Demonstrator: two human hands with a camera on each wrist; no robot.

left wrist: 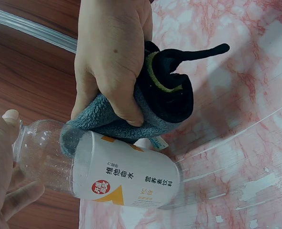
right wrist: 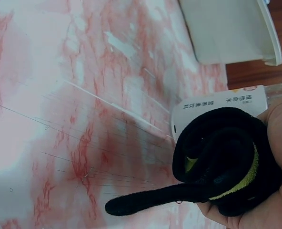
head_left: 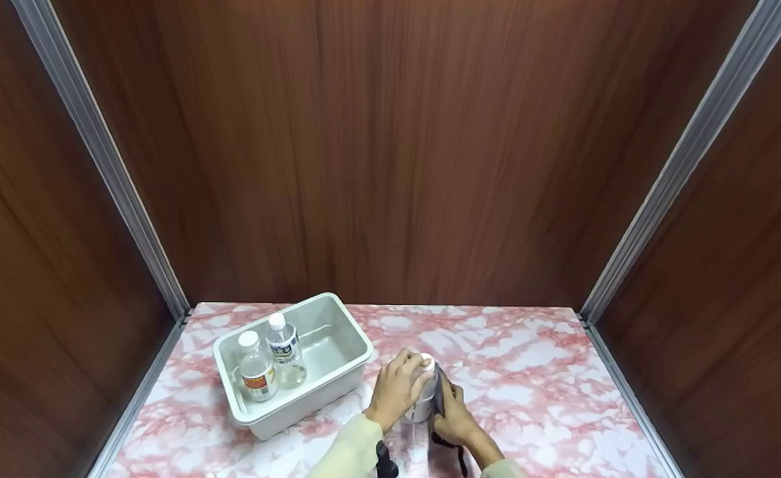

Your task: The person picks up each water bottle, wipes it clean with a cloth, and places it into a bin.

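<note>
My left hand [head_left: 396, 390] grips a clear plastic bottle [left wrist: 126, 174] round its neck, near the white cap [head_left: 428, 359]. The bottle stands upright in the head view and has a white label with orange patches and a red round mark. My right hand [head_left: 457, 418] holds a folded grey fluffy cloth [left wrist: 117, 114] against the bottle's side. Black edging, a yellow-green stripe and a black hanging loop [right wrist: 146, 200] show on the cloth in the wrist views. The right palm and part of the fingers are hidden behind the cloth in the left wrist view.
Left of my hands stands a light grey bin [head_left: 304, 405]. Inside it are two clear bottles with white caps, one with a red and yellow label [head_left: 258, 382], one with a blue label [head_left: 284, 348]. Brown wood-grain walls enclose the pink marbled table [head_left: 530, 352].
</note>
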